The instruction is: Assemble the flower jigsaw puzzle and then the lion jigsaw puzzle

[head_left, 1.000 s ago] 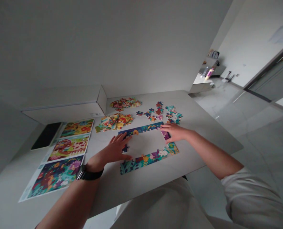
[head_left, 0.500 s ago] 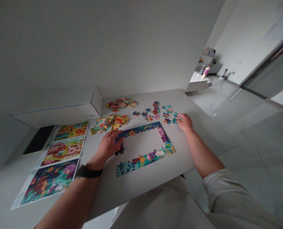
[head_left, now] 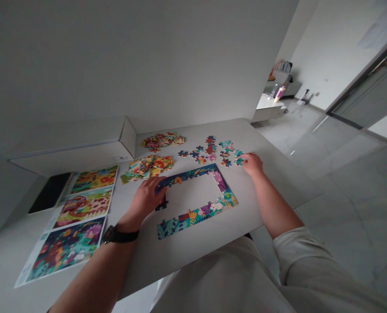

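Note:
A partly joined puzzle border (head_left: 196,213) lies on the table, with a gap on its left side. Resting on its upper left corner is my left hand (head_left: 146,195), fingers stretched out and laid over the dark blue pieces, partly hiding them. My right hand (head_left: 253,165) is at the right end of a group of loose pieces. Its thumb and fingers are closed at the edge of a teal puzzle piece (head_left: 238,161). Nearby lie more loose puzzle pieces (head_left: 210,149) in dark blue, red-brown and pink.
Two heaps sit at the back: yellow-green pieces (head_left: 152,166) and red-cream pieces (head_left: 162,140). Printed picture sheets (head_left: 72,248) lie on the left, beside a black flat object (head_left: 50,192). A white box (head_left: 76,148) stands against the wall. The table (head_left: 193,256) ends before my body.
The whole view has shifted slightly, so everything appears a little further left and up. Both hands stay at the same places on the puzzle and pieces.

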Demonstrator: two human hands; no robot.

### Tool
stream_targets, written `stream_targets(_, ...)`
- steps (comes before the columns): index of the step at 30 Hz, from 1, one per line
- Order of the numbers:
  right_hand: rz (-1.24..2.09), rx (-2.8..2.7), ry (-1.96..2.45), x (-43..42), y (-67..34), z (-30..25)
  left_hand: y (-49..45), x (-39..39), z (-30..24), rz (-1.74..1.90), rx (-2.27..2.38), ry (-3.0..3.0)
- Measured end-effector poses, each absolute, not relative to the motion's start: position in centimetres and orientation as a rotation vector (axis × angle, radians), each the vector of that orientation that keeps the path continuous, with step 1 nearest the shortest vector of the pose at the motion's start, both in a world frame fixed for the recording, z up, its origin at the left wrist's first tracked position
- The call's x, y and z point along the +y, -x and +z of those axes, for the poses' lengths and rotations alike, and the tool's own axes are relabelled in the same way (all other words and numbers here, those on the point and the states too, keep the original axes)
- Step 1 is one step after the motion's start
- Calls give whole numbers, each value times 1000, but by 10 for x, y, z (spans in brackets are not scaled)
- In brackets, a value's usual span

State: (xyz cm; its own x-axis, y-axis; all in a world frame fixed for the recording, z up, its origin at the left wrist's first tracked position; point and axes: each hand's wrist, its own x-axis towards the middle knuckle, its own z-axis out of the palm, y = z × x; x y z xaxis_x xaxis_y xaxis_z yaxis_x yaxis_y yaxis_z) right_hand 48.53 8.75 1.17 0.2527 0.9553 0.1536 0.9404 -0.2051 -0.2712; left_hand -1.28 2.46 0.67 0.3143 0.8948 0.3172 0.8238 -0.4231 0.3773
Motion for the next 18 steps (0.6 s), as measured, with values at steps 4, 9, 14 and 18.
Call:
stream_targets(4, 48, -1668, 2279, 88, -492, 12, 14, 25, 6, 736, 1604, -2434)
stream_targets(9, 41, -1638, 2305, 88, -489, 11, 14, 24, 7, 730, 1607, -2429)
stream_targets(14, 45, -1706, 2319, 86, -482, 14, 13, 22, 10, 710, 1592, -2434)
stream_targets(18, -65, -1738, 2187, 85, -475, 15, 13, 24, 7, 713, 1593, -2432)
